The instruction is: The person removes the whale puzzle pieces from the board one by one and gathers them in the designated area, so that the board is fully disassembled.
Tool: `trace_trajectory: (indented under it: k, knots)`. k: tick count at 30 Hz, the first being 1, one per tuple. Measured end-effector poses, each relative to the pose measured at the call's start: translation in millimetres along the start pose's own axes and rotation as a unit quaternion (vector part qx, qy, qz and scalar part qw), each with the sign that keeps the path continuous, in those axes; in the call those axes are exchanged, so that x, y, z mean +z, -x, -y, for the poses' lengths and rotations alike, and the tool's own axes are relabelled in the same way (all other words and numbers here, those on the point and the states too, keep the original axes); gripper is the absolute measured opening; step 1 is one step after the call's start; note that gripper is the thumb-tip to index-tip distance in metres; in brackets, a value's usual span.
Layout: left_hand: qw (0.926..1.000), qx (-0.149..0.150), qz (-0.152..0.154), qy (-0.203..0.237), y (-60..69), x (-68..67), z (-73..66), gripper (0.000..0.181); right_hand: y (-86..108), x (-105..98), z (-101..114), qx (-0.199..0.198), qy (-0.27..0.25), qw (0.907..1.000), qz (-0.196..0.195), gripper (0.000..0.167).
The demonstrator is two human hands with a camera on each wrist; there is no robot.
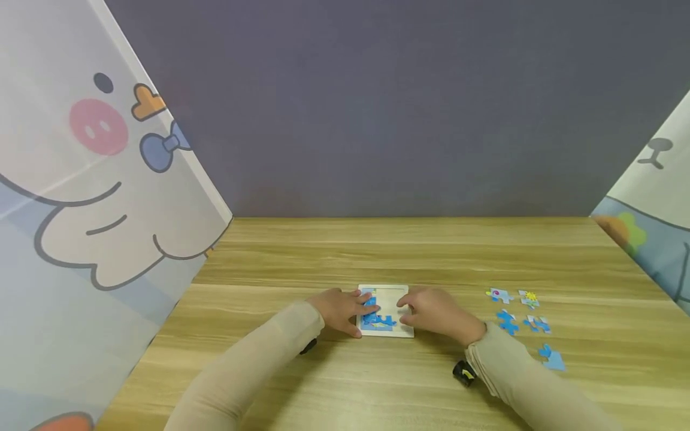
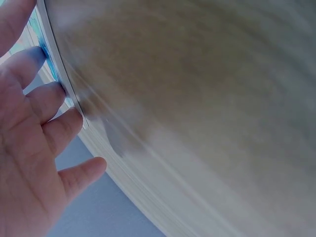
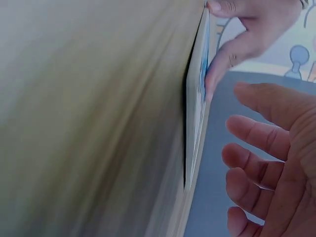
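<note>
1. The left hand (image 1: 341,308) lies palm down with its fingers spread, and we see its fingertips on the blue, printed jigsaw pieces in a tray. Its thumb touches the near left corner of the tray.
2. The right hand (image 1: 433,311) is empty, its thumb and loosely bent fingers parted. It hovers at the tray's right side; whether any fingertip touches the rim, we cannot tell.
3. Between the two hands lies the shallow, rectangular, cream-coloured puzzle tray (image 1: 392,296), flat on the table. The blue pieces (image 1: 386,321) fill its left side and part of its near edge, while the rest of its pale base shows.
4. To the right, well apart from the tray, we find five loose blue-toned pieces: one with a pink swirl (image 1: 501,295), one with a yellow sun (image 1: 530,297), a mostly solid blue one (image 1: 507,322), a blue-and-white one (image 1: 537,324) and a light blue corner-shaped one (image 1: 553,359).
5. Everything rests on a yellowish wood-grain table (image 1: 431,251). Behind it we see a plain dark grey wall (image 1: 393,108); white-and-blue cartoon panels (image 1: 124,203) flank both sides.
</note>
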State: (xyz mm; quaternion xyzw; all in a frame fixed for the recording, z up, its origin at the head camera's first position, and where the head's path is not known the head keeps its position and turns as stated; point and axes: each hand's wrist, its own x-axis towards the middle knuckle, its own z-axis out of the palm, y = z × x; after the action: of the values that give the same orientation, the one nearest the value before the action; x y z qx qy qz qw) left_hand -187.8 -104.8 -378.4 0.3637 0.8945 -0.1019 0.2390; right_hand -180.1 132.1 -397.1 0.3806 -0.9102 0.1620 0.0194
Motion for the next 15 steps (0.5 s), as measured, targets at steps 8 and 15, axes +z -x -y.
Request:
trace_trajectory:
  k: [8, 15]
  knots:
    - [0.9995, -0.007, 0.005, -0.031, -3.1, 1.9, -0.2, 0.072, -12.4, 4, 16, 0.015, 0.05, 0.9975, 0.048, 0.024]
    - [0.9992, -0.011, 0.004, -0.038, -5.6, 2.2, -0.7, 0.072, -17.0, 3, 24, 0.015, 0.087, 0.9931, 0.078, 0.024]
